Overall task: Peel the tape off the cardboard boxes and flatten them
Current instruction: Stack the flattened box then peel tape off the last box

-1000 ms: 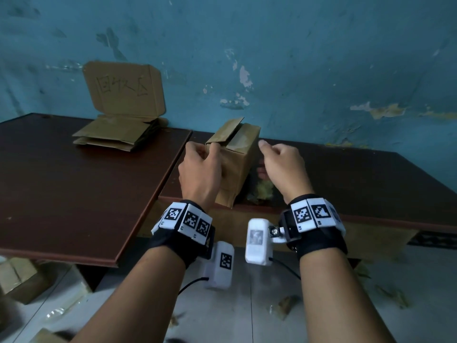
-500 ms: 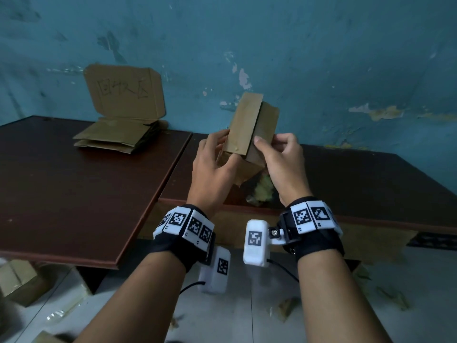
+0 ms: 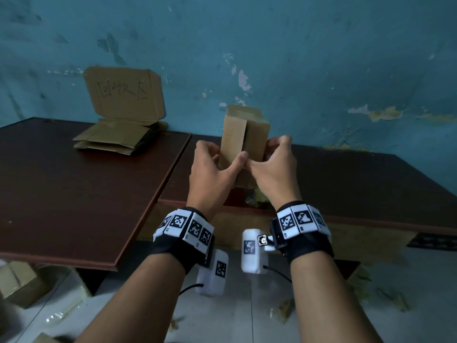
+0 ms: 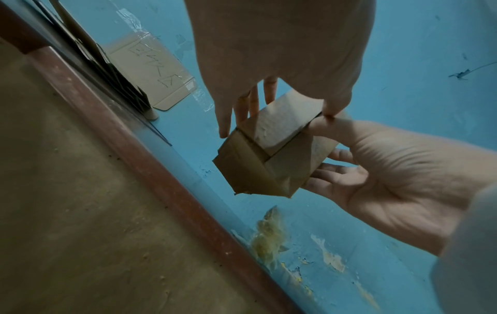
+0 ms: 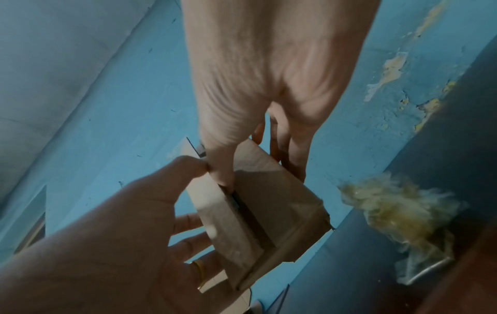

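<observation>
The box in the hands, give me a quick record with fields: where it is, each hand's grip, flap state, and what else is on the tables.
box: small cardboard box, held up above the table edge, off the surface
left hand: grips the box's left side, thumb on the front flap
right hand: grips the right side, thumb at the flap seam
flaps: front flaps parted, dark gap between them
left table: stack of flattened cardboard, sign against the wall
right table: wad of peeled tape

wristbands [image 3: 183, 233]: black, white tag tiles | white wrist cameras [image 3: 252, 251], black cables
</observation>
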